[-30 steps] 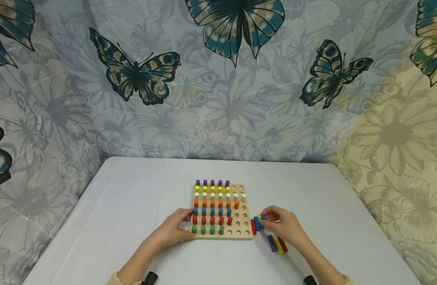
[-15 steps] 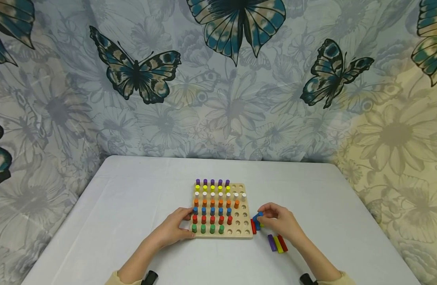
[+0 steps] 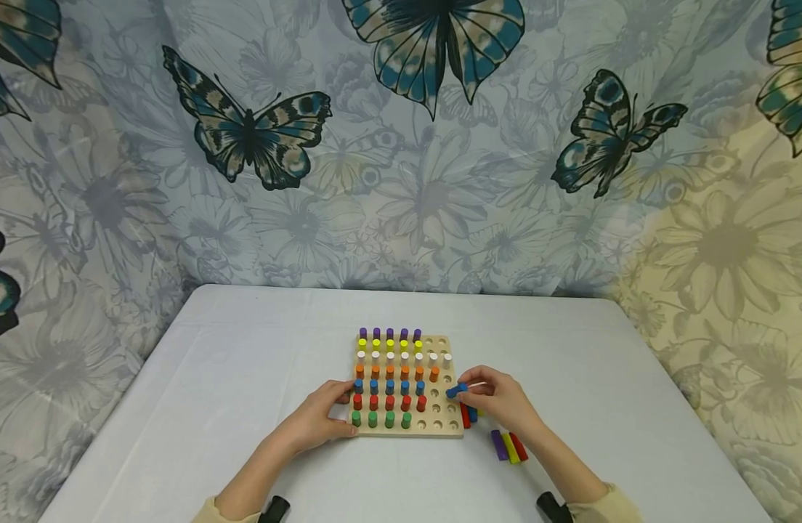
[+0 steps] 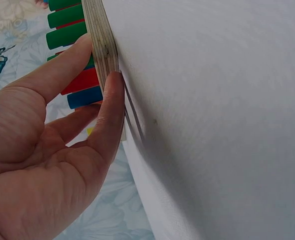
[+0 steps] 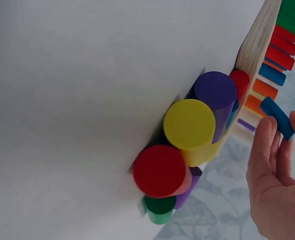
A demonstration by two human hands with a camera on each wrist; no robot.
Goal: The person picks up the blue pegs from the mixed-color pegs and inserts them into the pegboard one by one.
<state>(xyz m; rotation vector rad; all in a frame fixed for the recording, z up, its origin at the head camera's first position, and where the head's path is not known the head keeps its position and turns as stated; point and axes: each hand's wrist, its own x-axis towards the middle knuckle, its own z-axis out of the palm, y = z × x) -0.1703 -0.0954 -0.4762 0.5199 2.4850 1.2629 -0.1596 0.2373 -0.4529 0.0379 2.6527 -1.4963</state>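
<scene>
A wooden pegboard (image 3: 401, 436) lies on the table with rows of coloured pegs standing in its holes. My left hand (image 3: 320, 415) holds its near left corner. In the left wrist view the thumb and a finger of the left hand (image 4: 57, 130) rest against the board's edge (image 4: 102, 47), beside green, red and blue pegs. My right hand (image 3: 502, 398) pinches a blue peg (image 3: 456, 391), tilted, over the board's right end, level with the blue row. The right wrist view shows this blue peg (image 5: 278, 118) between thumb and fingers of the right hand (image 5: 275, 190).
Beside the board's right edge lie a red peg (image 3: 466, 416), a blue peg (image 3: 473, 414) and a partly hidden yellow one. Closer to me lie a purple peg (image 3: 499, 445), a yellow peg (image 3: 510, 448) and a red peg (image 3: 519, 447). A green peg (image 5: 160, 209) shows in the right wrist view.
My right hand has picked the blue peg from the loose ones and moved it left over the board's right end. The left hand stays in place on the board.
</scene>
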